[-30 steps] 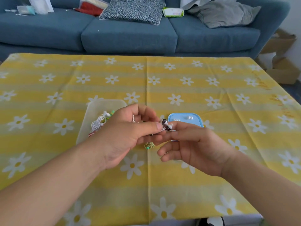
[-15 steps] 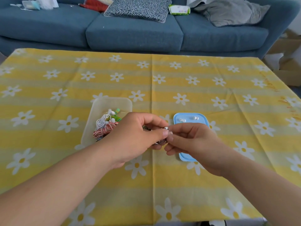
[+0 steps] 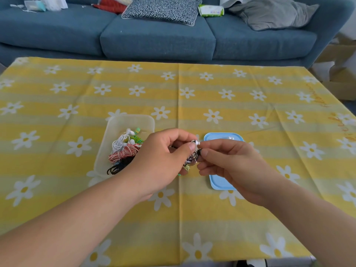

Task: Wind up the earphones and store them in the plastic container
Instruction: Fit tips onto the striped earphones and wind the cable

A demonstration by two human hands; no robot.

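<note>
Both hands pinch coiled black-white earphones between left hand and right hand fingertips; translucent rounded plastic container near tabletop's left-centre.

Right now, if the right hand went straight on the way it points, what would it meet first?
The right hand points left: it would likely meet the left hand, beyond the earphones both pinch.

Your left hand and right hand are bare, and both forearms run uncovered right out to the frame edge. The nails that show are short and plain. Only hands and forearms of you in shot.
</note>
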